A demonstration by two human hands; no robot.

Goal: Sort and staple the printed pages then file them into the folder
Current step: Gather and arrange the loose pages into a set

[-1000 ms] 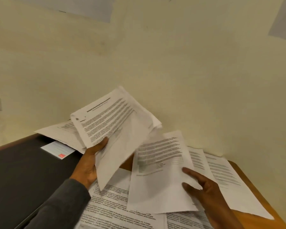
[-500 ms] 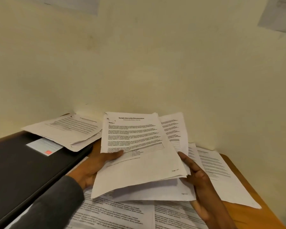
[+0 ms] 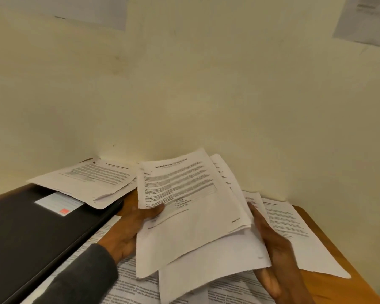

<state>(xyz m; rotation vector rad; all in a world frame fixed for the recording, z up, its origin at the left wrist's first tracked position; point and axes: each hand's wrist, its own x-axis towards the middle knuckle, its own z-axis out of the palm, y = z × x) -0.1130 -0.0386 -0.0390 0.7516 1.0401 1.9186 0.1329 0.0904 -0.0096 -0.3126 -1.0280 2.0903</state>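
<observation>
Pages (image 3: pixel 191 216), fanned and uneven, held over the table (image 3: pixel 338 288): left hand (image 3: pixel 130 229) pinches their left edge, thumb on top; right hand (image 3: pixel 272 244) lies flat and straight along the right edge. Risk: lower sheets slide out, mixing with loose sheets (image 3: pixel 136 288) beneath. Folder (image 3: pixel 31 233) lies beyond, left.
</observation>
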